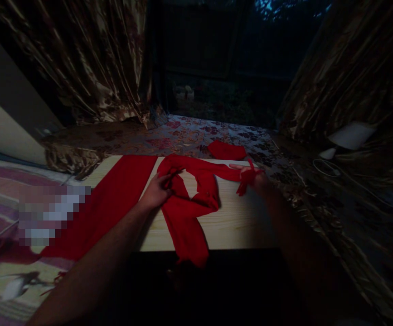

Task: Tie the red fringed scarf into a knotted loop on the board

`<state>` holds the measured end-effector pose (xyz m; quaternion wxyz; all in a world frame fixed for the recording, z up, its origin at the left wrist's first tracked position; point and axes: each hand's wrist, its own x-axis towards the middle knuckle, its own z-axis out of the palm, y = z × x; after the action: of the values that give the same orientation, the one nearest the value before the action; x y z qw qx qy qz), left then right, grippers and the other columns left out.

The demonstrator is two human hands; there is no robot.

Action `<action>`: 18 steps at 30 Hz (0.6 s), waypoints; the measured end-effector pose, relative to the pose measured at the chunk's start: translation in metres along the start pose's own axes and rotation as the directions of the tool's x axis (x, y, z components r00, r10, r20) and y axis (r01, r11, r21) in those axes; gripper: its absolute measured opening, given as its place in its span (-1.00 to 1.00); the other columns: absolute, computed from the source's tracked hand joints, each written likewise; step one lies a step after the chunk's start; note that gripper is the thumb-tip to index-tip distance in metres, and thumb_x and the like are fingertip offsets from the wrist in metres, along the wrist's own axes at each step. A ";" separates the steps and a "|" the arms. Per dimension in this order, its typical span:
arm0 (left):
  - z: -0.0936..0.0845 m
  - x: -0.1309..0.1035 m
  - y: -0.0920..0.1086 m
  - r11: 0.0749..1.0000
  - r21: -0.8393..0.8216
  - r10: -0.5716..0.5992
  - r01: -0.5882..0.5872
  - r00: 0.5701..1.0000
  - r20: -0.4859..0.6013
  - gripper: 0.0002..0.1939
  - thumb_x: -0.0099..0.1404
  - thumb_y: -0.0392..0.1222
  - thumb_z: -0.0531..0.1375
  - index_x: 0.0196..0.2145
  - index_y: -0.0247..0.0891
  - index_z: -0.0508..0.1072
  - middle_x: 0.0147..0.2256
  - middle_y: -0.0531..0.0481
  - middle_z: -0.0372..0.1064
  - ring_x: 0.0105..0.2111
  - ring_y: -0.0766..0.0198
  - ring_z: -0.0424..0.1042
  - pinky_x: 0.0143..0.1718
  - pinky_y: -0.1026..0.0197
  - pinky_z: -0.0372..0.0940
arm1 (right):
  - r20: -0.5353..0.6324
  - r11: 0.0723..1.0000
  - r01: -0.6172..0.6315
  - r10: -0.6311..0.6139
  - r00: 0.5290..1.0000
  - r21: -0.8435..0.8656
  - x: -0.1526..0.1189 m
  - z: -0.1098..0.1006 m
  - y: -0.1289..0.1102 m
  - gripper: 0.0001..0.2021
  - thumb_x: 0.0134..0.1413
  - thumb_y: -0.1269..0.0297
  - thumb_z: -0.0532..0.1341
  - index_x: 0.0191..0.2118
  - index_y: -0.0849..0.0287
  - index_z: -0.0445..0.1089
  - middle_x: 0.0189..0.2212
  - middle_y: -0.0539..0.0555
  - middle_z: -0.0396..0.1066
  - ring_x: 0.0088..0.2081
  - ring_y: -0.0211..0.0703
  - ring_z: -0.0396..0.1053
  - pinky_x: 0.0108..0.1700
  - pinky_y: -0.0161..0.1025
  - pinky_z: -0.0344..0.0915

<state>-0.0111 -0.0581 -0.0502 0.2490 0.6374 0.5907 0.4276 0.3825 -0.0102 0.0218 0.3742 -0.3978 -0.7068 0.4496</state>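
Observation:
A long red scarf [205, 181] lies on a pale wooden tabletop [244, 222], bent into a loop, with one part hanging over the near edge. My left hand [155, 192] is at the loop's left side, fingers curled on the cloth. To the right, my right hand [255, 179] grips the scarf's narrow end, where red fringe or ties stick out; one finger points left along it. A wide flat strip of red cloth [114, 203] runs along the table's left side, past my left forearm. Whether it joins the scarf I cannot tell.
Beyond the far table edge, another folded red cloth [226, 149] rests on a flower-patterned cover [196, 131]. A white lamp [352, 136] with a cord stands at right. At left, a dark red cylinder [9, 251] and a small white object [14, 287] lie on striped fabric.

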 end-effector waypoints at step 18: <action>-0.008 0.028 0.039 0.911 0.355 0.216 -0.210 0.976 0.022 -0.63 0.12 -0.36 0.20 -0.13 -0.22 0.64 -0.04 -0.19 0.55 0.33 -0.10 0.15 0.38 -0.11 0.02 | 0.589 0.951 -0.151 0.286 0.756 -0.268 -0.082 0.000 -0.044 -0.41 -0.03 -0.06 0.41 0.07 0.21 0.55 -0.04 0.22 0.57 -0.07 0.02 0.53 0.01 -0.11 0.40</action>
<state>0.0016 -0.0394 -0.0073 0.0766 0.7284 0.5874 0.3442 0.4057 -0.0960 0.0494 0.0221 -0.3436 -0.7811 0.5210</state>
